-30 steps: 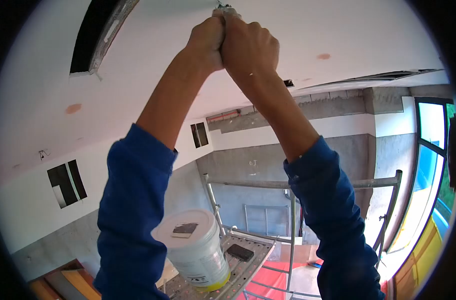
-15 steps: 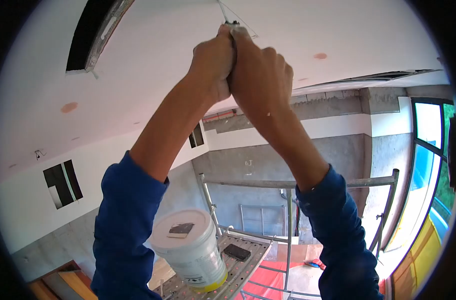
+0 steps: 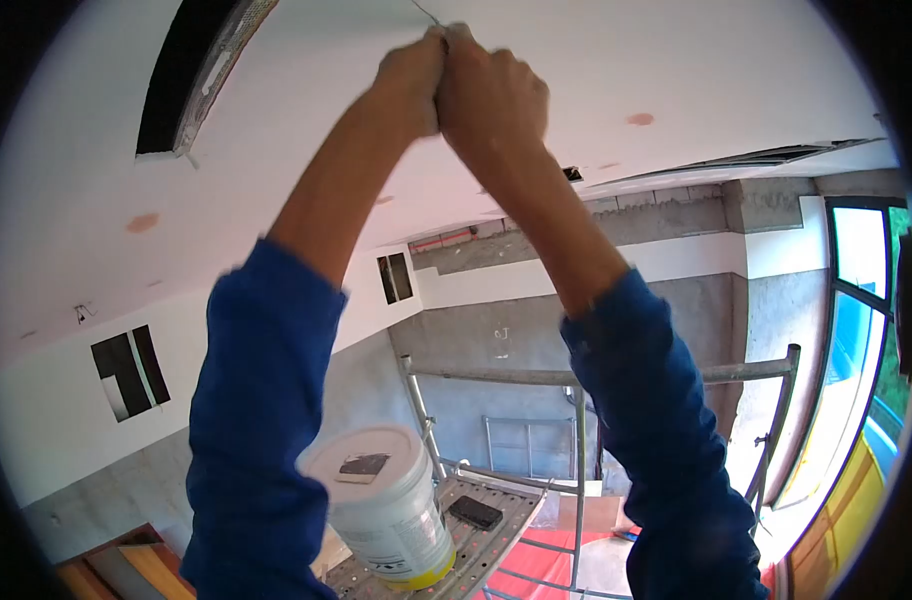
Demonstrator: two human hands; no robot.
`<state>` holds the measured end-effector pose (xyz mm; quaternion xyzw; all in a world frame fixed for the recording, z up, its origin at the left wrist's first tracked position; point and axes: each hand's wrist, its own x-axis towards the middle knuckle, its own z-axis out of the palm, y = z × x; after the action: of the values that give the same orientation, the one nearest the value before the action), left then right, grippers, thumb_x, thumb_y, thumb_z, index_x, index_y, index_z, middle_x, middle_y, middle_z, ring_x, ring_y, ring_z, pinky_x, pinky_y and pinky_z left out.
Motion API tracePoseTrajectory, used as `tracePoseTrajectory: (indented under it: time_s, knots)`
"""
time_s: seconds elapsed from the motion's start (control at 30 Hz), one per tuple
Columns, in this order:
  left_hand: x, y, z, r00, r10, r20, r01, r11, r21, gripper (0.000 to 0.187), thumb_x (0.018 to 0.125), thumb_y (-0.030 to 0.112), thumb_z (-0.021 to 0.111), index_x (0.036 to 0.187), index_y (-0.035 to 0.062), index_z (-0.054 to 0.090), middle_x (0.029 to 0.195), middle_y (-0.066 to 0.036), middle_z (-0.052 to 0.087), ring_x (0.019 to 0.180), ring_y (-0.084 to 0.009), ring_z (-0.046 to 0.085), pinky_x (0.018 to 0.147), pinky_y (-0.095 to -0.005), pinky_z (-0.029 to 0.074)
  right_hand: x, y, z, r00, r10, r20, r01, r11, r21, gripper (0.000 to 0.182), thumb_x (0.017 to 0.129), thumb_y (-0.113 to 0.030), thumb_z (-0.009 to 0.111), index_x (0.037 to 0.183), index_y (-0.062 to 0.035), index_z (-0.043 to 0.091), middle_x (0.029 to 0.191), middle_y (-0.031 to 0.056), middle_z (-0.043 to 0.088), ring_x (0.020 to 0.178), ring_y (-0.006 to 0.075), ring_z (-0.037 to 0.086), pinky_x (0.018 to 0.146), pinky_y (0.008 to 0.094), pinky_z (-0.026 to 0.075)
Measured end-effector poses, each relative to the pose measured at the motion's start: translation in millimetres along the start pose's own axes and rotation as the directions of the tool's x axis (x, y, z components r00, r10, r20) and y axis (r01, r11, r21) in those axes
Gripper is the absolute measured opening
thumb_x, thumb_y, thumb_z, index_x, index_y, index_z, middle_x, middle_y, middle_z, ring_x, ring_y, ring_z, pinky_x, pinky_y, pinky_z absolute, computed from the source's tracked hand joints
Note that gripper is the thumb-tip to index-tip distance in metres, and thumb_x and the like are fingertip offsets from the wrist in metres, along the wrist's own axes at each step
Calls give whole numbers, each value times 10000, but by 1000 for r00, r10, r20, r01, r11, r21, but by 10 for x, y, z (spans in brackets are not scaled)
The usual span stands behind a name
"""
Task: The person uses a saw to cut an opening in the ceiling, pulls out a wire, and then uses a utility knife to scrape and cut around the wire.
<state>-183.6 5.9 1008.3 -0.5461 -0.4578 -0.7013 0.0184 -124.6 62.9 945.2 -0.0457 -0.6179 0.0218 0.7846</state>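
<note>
Both arms reach up in blue sleeves to the white ceiling (image 3: 616, 60). My left hand (image 3: 408, 88) and my right hand (image 3: 491, 95) are closed and pressed together, thumbs side by side at the top. A thin dark strand (image 3: 426, 12) runs down from the ceiling to the fingertips. Whatever the fingers grip is hidden behind them. Below stands a white lidded bucket (image 3: 386, 530) with a yellow base, and on its lid lies a small flat blade-like piece (image 3: 364, 466).
The bucket and a dark phone (image 3: 476, 512) rest on a perforated scaffold platform (image 3: 511, 530). A metal guardrail (image 3: 496, 377) crosses in front. A long dark opening (image 3: 181, 80) cuts the ceiling at left. Tall windows (image 3: 856, 250) stand at right.
Both hands, still together, have shifted up and left in view. The light strip and dark piece seen at the fingertips earlier are now mostly hidden; only the thin strand shows.
</note>
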Motion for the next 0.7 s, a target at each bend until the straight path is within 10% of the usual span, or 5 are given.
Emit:
tracePoseTrajectory:
  time_s: [0.27,0.37,0.7]
  knots:
    - [-820,-199,201,1000,-14,2,14,996,-85,254,1019,272,447,1115,79,581,1063,-92,639,966,-209,618,866,-380,529,-451,-48,-252,999,-38,27,38,999,-26,174,876,-123,529,1018,-51,598,852,205,694,804,376,701,698,475,563]
    - [-51,-184,-131,990,1,140,19,990,-143,263,1019,275,447,1130,72,570,1071,-100,632,970,-214,613,859,-386,528,-234,36,-14,997,-75,16,76,995,-67,188,884,-128,519,1047,-58,584,857,200,695,801,376,699,702,474,562]
    - [-564,-227,129,999,-8,-46,6,999,-48,301,991,347,526,1043,58,592,985,-96,654,882,-233,646,766,-406,557,-427,28,-192,997,-6,72,10,998,-59,211,904,-172,514,1095,-99,565,814,206,690,788,404,693,690,496,548]
